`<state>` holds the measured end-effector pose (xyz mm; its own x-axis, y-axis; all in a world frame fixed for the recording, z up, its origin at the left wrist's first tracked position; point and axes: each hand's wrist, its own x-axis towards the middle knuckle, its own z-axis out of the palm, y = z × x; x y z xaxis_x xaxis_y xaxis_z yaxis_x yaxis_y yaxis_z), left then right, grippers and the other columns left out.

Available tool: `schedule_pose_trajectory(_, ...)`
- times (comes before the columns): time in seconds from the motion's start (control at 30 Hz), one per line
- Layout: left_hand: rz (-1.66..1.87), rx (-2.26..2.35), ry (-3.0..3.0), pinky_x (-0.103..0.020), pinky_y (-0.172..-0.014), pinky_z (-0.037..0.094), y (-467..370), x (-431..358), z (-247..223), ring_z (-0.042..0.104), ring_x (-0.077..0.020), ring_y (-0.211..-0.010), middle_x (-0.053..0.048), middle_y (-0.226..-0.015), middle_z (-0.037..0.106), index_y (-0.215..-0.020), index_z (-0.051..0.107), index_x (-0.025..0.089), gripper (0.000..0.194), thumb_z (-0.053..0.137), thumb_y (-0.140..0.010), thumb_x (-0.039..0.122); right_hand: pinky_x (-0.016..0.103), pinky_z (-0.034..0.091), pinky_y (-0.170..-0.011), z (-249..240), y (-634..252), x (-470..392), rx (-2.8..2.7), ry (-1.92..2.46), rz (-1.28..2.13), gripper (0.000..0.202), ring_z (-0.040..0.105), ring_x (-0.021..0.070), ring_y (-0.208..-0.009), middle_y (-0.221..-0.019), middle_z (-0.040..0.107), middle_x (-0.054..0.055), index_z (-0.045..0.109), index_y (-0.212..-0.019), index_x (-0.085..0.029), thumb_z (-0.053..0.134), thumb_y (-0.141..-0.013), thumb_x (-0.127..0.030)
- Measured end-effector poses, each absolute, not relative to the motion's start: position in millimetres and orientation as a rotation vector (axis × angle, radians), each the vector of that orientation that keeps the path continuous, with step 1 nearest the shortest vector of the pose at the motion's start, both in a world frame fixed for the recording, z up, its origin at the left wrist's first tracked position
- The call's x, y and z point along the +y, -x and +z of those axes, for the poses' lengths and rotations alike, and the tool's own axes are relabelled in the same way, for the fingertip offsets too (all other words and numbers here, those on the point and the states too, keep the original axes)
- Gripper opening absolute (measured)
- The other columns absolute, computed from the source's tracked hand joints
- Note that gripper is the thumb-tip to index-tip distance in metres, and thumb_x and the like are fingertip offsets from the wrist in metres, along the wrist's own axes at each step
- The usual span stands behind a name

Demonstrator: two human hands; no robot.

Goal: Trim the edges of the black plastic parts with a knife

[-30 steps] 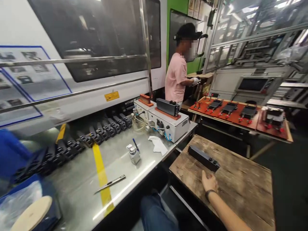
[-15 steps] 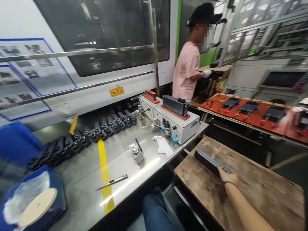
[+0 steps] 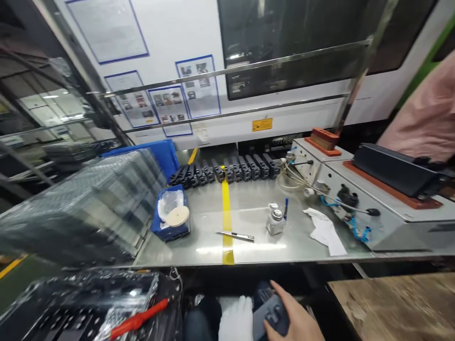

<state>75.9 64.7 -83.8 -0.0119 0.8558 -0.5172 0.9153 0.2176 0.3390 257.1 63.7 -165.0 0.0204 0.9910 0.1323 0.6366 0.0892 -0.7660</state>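
My bare right hand [image 3: 296, 315] grips a dark grey plastic part [image 3: 270, 315] above my lap, with the thumb on its near side and a finger along its far end. Right beside the part is my left hand [image 3: 235, 319] in a white glove, its fingers stretched out. I cannot tell whether the glove touches the part. Beyond them a pen-shaped metal knife [image 3: 236, 236] lies across the yellow tape on the metal table [image 3: 206, 246]. A pump bottle [image 3: 275, 222] and a blue pen [image 3: 286, 208] stand to its right, near a white cloth [image 3: 325, 232].
A row of black plastic parts [image 3: 249, 168] lines the table's back. At left are a blue bin [image 3: 172, 232] and a plastic-lined crate with a red-handled tool [image 3: 138, 322]. A grey fixture box [image 3: 387, 232] and a wooden table [image 3: 398, 303] stand right. A person in pink [image 3: 423, 113] is beyond.
My right hand has brought the grey part from the wooden table to my lap. My gloved left hand has come into view. The view has swung left.
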Motion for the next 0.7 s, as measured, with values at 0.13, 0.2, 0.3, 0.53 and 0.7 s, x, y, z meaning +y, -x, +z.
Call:
schedule_pose_trajectory(0.13,0.144,1.931,-1.343,-0.046,-0.1,0.052,-48.6,54.2,-66.4,0.068,-0.0386,-0.116,-0.019,-0.116,0.074,-0.119,0.068,0.015,0.045,0.067,-0.077,0.029,0.035,0.061,-0.093,-132.4,-212.8,117.3,-2.067,1.351,0.726,0.062,0.074,0.0261,-0.108,-0.123,0.076,0.003,0.07,-0.128,-0.031,0.081,-0.067,-0.042)
schedule_pose_trajectory(0.2,0.42,1.868,-1.062,-0.038,-0.103,0.051,-25.4,41.9,-53.6,0.067,-0.0323,-0.118,-0.017,-0.121,0.073,-0.12,0.064,0.013,0.05,0.069,-0.071,0.022,0.039,0.06,-0.092,-122.2,-203.6,160.0,-2.162,1.328,0.722,0.041,0.074,0.0239,-0.103,-0.118,0.076,0.007,0.072,-0.119,-0.025,0.076,-0.083,-0.045)
schedule_pose_trajectory(0.3,0.794,1.708,-0.832,-0.036,-0.105,0.051,-1.5,23.8,-35.0,0.068,-0.0279,-0.116,-0.015,-0.122,0.073,-0.121,0.062,0.01,0.051,0.069,-0.071,0.022,0.045,0.056,-0.096,-117.4,-189.7,222.9,-2.225,1.398,0.676,0.026,0.068,0.0211,-0.106,-0.118,0.071,0.008,0.069,-0.111,-0.019,0.065,-0.099,-0.042)
schedule_pose_trajectory(0.53,1.156,1.493,-0.707,-0.045,-0.098,0.053,10.0,3.2,-8.3,0.069,-0.0328,-0.111,-0.014,-0.117,0.076,-0.114,0.068,0.011,0.048,0.076,-0.069,0.028,0.038,0.057,-0.083,-116.4,-181.0,256.4,-2.244,1.52,0.706,0.026,0.067,0.0169,-0.09,-0.105,0.069,0.005,0.067,-0.105,-0.018,0.063,-0.1,-0.043)
schedule_pose_trajectory(0.7,1.365,1.194,-0.347,-0.031,-0.082,0.055,11.3,3.6,-5.1,0.071,-0.0219,-0.086,-0.012,-0.098,0.079,-0.101,0.076,0.008,0.059,0.096,-0.055,0.037,0.032,0.057,-0.063,-96.1,-209.9,204.3,-2.135,1.415,0.86,0.048,0.066,0.0167,-0.063,-0.08,0.071,0.004,0.066,-0.108,-0.016,0.039,-0.102,-0.056)
